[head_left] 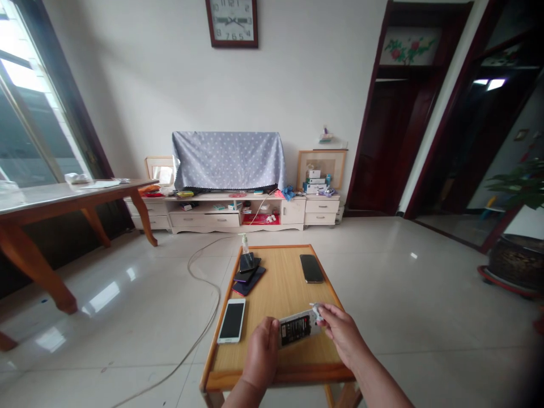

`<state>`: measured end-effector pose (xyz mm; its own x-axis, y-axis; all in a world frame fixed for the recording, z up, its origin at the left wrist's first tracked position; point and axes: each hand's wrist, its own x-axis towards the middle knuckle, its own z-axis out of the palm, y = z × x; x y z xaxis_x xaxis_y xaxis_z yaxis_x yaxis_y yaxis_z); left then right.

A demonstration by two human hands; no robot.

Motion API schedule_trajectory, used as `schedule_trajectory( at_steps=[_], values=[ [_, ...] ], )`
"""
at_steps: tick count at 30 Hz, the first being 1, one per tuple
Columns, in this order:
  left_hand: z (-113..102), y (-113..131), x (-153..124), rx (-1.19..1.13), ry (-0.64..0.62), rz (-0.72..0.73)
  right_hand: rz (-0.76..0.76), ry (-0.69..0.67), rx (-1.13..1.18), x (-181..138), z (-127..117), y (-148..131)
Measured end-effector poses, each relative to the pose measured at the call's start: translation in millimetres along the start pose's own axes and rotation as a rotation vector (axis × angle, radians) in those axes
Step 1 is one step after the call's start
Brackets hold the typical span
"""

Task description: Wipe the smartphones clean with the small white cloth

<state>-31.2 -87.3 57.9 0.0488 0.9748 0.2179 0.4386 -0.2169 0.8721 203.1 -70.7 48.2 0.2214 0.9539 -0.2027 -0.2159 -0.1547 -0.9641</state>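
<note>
My left hand is closed round one end of a white phone with its back cover off, tilted above the small wooden table. The black battery inside it faces up. My right hand pinches a small crumpled white piece, perhaps tissue or cloth, against the phone's far right corner. A white phone with a dark screen lies left of my left hand. Further back at the left is a stack of several dark phones. One dark phone lies alone at the back right.
A pump bottle stands at the back left of the wooden table. A cable runs over the tiled floor at left. Beyond are a white cabinet, a larger table and a potted plant.
</note>
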Motion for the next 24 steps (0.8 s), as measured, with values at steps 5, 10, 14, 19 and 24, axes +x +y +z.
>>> schedule_trajectory(
  at_steps=[5,10,14,19,24],
  values=[
    [13.5,-9.5,4.3,-0.045,-0.001,-0.081,0.047,0.025,-0.039,3.6,-6.5,1.9],
    [17.3,-9.1,4.5,-0.026,-0.010,-0.133,0.026,0.047,-0.116,7.3,-3.6,10.0],
    [16.8,-7.6,4.2,0.011,-0.043,-0.131,-0.032,0.077,-0.202,10.8,0.1,14.8],
    [18.8,-5.7,1.1,0.097,-0.102,-0.100,-0.119,0.126,-0.360,17.5,3.8,19.0],
    [22.8,-1.8,-3.1,0.285,-0.257,-0.082,-0.198,0.179,-0.594,27.8,3.3,25.4]
  ],
)
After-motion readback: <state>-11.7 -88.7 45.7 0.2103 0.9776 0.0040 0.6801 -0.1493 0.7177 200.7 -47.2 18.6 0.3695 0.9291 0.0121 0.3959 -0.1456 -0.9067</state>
